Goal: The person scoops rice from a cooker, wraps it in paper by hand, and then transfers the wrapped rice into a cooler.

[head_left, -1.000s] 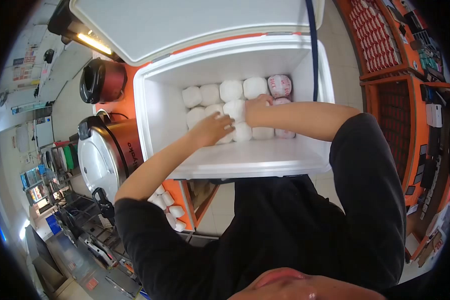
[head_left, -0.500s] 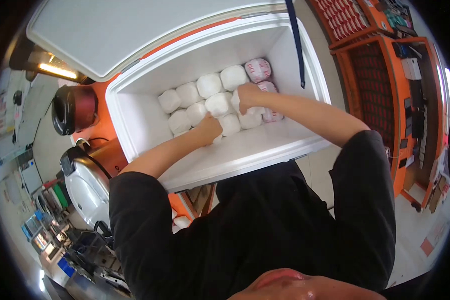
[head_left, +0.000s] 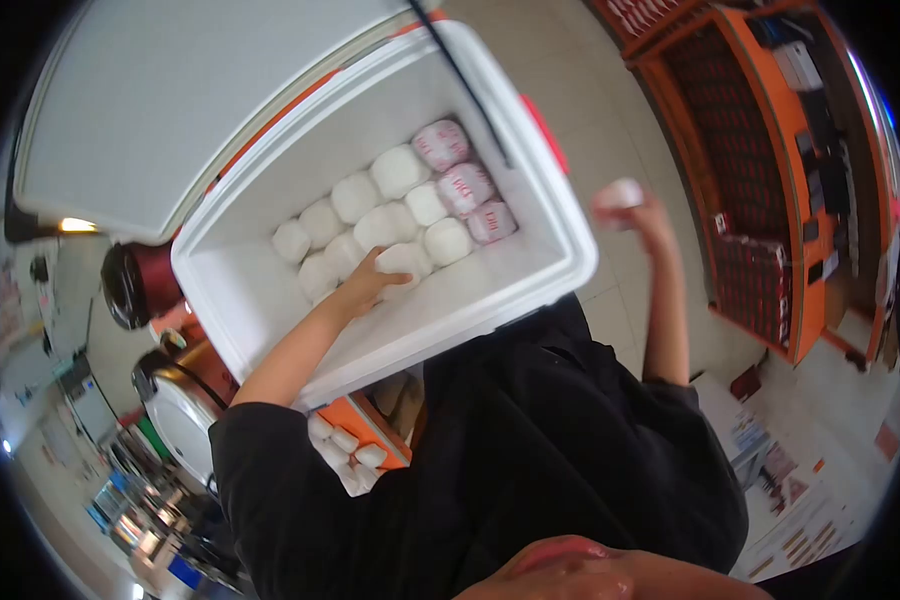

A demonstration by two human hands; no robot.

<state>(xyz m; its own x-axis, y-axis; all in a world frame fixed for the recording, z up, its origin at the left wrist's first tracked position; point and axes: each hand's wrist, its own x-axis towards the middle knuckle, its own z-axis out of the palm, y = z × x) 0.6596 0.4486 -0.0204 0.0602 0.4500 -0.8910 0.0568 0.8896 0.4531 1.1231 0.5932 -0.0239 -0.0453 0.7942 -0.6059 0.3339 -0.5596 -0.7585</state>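
Observation:
Inside a white cooler box (head_left: pixel 255 300) lie rows of rounded bundles in plain white wrapping (head_left: pixel 400 172). At the right end are three bundles with red print (head_left: pixel 467 188). My left hand (head_left: pixel 368 283) is in the box, fingers apart, touching a white bundle (head_left: pixel 404 262) near the front wall. Outside the box to the right, my right hand (head_left: pixel 638 217) is raised and smeared by motion. Its fingers are closed around a small white wrapped bundle (head_left: pixel 625 193), whose details are blurred.
The cooler's lid (head_left: pixel 190 90) stands open at the back, with a dark strap (head_left: pixel 460 80) hanging across the right corner. Cookers (head_left: pixel 142 285) stand to the left. More white bundles (head_left: pixel 345 440) lie below the box. An orange shelf (head_left: pixel 800 200) is at right.
My right hand has left the cooler and swung out to the right with a white wrapped bundle. My left hand has opened over the bundles. The view has turned.

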